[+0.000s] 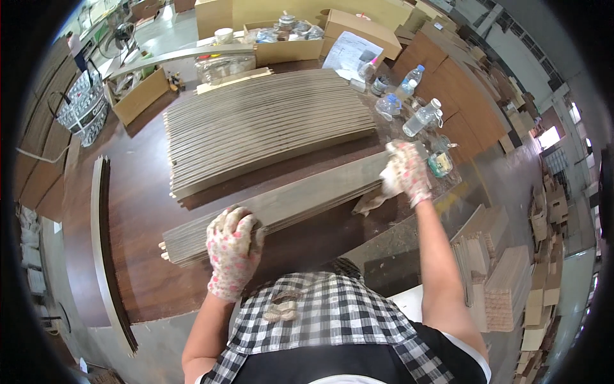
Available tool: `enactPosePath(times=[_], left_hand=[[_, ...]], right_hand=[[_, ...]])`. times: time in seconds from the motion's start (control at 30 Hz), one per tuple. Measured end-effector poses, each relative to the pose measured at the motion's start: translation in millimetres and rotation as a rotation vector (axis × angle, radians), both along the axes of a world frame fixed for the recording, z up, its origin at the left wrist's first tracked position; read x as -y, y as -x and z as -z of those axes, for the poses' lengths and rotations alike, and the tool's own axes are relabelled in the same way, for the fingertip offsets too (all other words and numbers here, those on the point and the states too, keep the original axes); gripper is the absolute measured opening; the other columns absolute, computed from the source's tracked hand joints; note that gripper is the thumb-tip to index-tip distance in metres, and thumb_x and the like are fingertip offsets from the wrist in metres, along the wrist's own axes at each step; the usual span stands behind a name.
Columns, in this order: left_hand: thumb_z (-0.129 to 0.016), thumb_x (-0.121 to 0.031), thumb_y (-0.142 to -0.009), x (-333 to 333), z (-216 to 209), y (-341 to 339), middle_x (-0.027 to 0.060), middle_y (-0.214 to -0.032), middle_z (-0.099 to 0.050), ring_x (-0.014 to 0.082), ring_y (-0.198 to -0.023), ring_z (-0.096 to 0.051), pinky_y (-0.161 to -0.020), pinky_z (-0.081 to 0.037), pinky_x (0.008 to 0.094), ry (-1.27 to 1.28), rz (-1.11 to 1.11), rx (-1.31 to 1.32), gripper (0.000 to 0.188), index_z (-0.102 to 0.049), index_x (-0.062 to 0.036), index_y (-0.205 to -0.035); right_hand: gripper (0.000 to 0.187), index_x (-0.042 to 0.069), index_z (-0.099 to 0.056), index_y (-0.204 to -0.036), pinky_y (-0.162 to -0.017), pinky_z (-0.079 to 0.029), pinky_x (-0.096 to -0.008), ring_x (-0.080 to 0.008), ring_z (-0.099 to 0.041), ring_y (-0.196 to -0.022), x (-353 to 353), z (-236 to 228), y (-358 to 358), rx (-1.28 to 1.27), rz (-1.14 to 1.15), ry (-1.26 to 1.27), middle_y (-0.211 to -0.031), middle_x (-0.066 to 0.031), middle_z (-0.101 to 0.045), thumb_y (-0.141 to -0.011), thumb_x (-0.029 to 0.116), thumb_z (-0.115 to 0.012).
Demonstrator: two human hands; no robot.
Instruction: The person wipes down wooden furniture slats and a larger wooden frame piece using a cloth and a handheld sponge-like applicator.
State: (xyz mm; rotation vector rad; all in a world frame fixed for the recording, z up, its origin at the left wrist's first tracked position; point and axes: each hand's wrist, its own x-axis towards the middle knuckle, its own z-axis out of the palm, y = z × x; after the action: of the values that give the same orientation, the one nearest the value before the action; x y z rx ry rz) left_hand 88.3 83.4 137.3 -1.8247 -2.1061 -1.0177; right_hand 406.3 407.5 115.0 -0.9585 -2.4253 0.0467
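Observation:
Both my hands wear white gloves with a pink floral print. A short stack of long grey-brown wooden boards (307, 192) lies crosswise on the dark table before me. My left hand (233, 253) grips its near edge close to the left end, fingers bent over the top. At the right end, my right hand (409, 168) holds a crumpled white cloth (389, 183) against the boards. Part of the cloth is hidden by the glove. Below that hand, a light rag-like piece (372, 201) rests by the stack's near side.
Behind lies a wide pile of similar boards (268, 125). Water bottles (423, 117) and a jar with a green label (440, 164) stand at right. A narrow board stack (105, 249) lies at left. Cardboard boxes (291, 50) and a paper sheet (352, 54) are at the back.

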Motion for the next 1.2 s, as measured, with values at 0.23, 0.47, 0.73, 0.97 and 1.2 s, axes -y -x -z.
enactPosePath(times=[0.23, 0.47, 0.73, 0.97, 1.2], left_hand=[[-0.069, -0.010, -0.082, -3.7, -10.8, -11.6, 0.0104, -0.097, -0.066, 0.0333, -0.098, -0.063, -0.087, -0.048, 0.0445, 0.089, -0.146, 0.014, 0.008, -0.065, -0.0068, -0.088], [-0.064, -0.048, -0.094, -112.9, -57.8, -130.0, 0.0246, -0.147, -0.043, 0.0346, -0.121, -0.058, -0.097, -0.051, 0.0452, 0.335, 0.564, 1.471, 0.092, -0.016, -0.0029, -0.157], [-0.079, -0.057, -0.079, -197.6, -34.2, -197.7, 0.0087, -0.149, -0.040, 0.0221, -0.136, -0.042, -0.109, -0.040, 0.0384, 0.261, 0.653, 1.631, 0.111, -0.018, -0.0070, -0.157], [-0.064, -0.035, -0.097, -227.4, -47.4, -207.1, 0.0163, -0.160, -0.026, 0.0278, -0.145, -0.032, -0.115, -0.033, 0.0422, -0.035, 0.531, 1.692, 0.089, -0.009, -0.0052, -0.160], [-0.060, -0.002, -0.093, -250.0, -74.6, -190.4, 0.0095, -0.130, -0.063, 0.0152, -0.114, -0.061, -0.100, -0.048, 0.0299, 0.220, 0.591, 1.555, 0.055, -0.046, 0.0007, -0.146]], right_hand=[[0.026, 0.008, -0.066, -0.116, -0.087, -0.054, -0.0399, -0.0290, -0.068, -0.097, -130.6, -21.1, -125.8, -0.409, 0.628, 0.129, -0.107, -0.0113, -0.070, -0.096, 0.022, -0.061], [0.037, 0.002, -0.057, -0.129, -0.097, -0.050, -0.0346, -0.0184, -0.062, -0.109, 1.4, -122.1, -34.5, -1.269, 0.082, 0.368, -0.121, -0.0101, -0.064, -0.105, 0.029, -0.047], [0.033, 0.004, -0.061, -0.122, -0.086, -0.058, -0.0370, -0.0216, -0.061, -0.104, 29.9, -47.3, -9.7, -0.706, -0.431, 0.107, -0.105, -0.0125, -0.064, -0.092, 0.016, -0.067], [0.032, 0.003, -0.062, -0.117, -0.080, -0.060, -0.0338, -0.0217, -0.068, -0.097, 15.0, -57.9, -42.2, -1.245, -0.427, 0.851, -0.110, -0.0135, -0.064, -0.091, 0.016, -0.073], [0.038, 0.000, -0.069, -0.114, -0.084, -0.057, -0.0359, -0.0223, -0.070, -0.096, 3.8, -60.7, -57.2, -0.453, -0.636, 0.885, -0.104, -0.0104, -0.072, -0.086, 0.024, -0.079]])
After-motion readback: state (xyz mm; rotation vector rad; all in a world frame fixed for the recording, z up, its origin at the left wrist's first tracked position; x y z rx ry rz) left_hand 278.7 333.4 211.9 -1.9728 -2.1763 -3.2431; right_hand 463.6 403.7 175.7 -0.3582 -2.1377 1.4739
